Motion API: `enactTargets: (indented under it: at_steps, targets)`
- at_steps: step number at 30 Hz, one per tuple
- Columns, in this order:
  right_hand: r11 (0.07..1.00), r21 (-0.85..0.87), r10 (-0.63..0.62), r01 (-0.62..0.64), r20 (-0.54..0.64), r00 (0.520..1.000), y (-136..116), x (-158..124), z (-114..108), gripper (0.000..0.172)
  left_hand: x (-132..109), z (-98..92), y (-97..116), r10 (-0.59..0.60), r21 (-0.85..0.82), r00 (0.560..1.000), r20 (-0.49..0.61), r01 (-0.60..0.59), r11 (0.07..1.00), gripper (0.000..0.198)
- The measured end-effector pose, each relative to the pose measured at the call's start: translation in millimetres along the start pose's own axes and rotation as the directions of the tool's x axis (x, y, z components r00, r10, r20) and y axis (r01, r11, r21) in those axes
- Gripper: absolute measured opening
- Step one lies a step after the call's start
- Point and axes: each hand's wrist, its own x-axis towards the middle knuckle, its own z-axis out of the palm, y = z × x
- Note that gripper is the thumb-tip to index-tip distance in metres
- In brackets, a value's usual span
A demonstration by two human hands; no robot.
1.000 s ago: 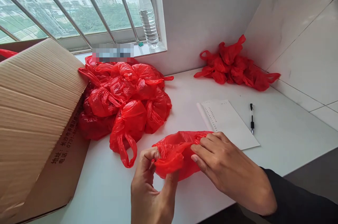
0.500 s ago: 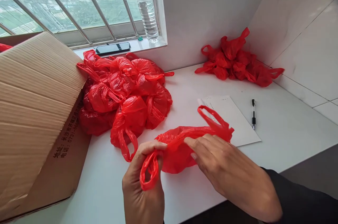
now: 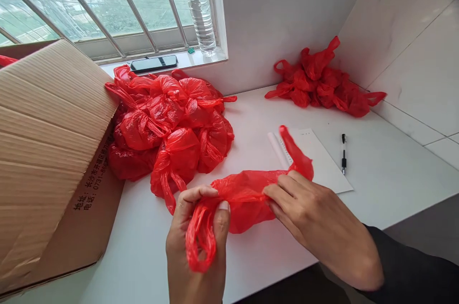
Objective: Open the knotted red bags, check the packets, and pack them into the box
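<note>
Handle loop (image 3: pixel 195 263) at L hand (image 3: pixel 179 246) hangs lower vs 0.5 s ago; other handle (image 3: pixel 297 153) now a narrow strip sticking up. L thumb & fingers closed on L end of red bag (image 3: pixel 247 215), forearm cut off below. R hand (image 3: pixel 315 218), back up, pinches bag's edge, fingertips partly hidden; bag's over white table (image 3: pixel 143 227), contact unclear. Beyond: part-covered pad (image 3: pixel 322 165), pen (image 3: pixel 344 161), cropped box (image 3: pixel 53 151), red bundles (image 3: pixel 179 113) w/ contents unclear, bottle (image 3: pixel 201 17) on sill, top cut off
</note>
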Motion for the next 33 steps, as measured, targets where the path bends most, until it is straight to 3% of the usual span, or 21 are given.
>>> enactTargets:
  at_steps: [5, 11, 14, 19, 21, 24, 27, 29, 33]
  targets:
    - [0.997, 0.059, -0.05, 0.058, -0.13, 0.99, 1.0, -2.0, -9.0, 0.025, 3.4, -6.2, -1.7, 0.066, 0.071, 0.998, -0.008, -0.066, 0.995, 0.022]
    - [0.97, 0.215, -0.068, 0.11, -0.191, 0.979, 4.0, -4.3, -23.2, 0.026, -2.8, 6.0, 6.5, -0.002, -0.19, 0.992, -0.123, -0.022, 0.982, 0.03]
    - [0.95, 0.288, -0.086, 0.12, -0.13, 0.988, 1.5, -7.0, -25.4, 0.018, -3.3, 5.0, 0.9, -0.021, -0.287, 0.999, -0.047, 0.007, 0.958, 0.028]
    - [0.955, 0.292, -0.09, 0.05, 0.125, 0.988, -4.0, -9.4, -17.7, 0.053, -5.0, 2.8, -7.7, -0.006, -0.35, 1.0, 0.026, 0.015, 0.937, 0.021]
    - [0.975, 0.223, -0.037, -0.01, 0.205, 0.978, -2.7, -8.0, -13.2, 0.057, -6.8, 5.5, -5.3, -0.001, -0.339, 0.999, 0.041, 0.015, 0.941, 0.017]
    - [0.987, 0.132, 0.056, -0.086, 0.216, 0.975, 4.0, -4.8, -7.7, 0.049, -9.1, 8.2, 0.8, -0.057, -0.29, 0.995, 0.077, 0.077, 0.954, 0.023]
    - [0.989, 0.027, 0.134, -0.143, 0.207, 0.969, 11.1, -1.2, -2.0, 0.029, -10.4, 7.7, 4.9, -0.124, -0.185, 0.99, 0.063, 0.133, 0.974, 0.032]
    - [0.996, -0.025, 0.091, -0.087, 0.264, 0.96, 12.7, 3.3, 4.3, 0.013, -10.9, 8.0, 6.3, -0.108, -0.114, 0.993, 0.042, 0.112, 0.987, 0.035]
    - [0.988, 0.132, -0.128, 0.081, 0.395, 0.91, 7.4, 23.6, 27.5, 0.034, -11.9, 11.7, 9.6, -0.016, -0.048, 0.998, 0.053, 0.019, 0.999, 0.03]
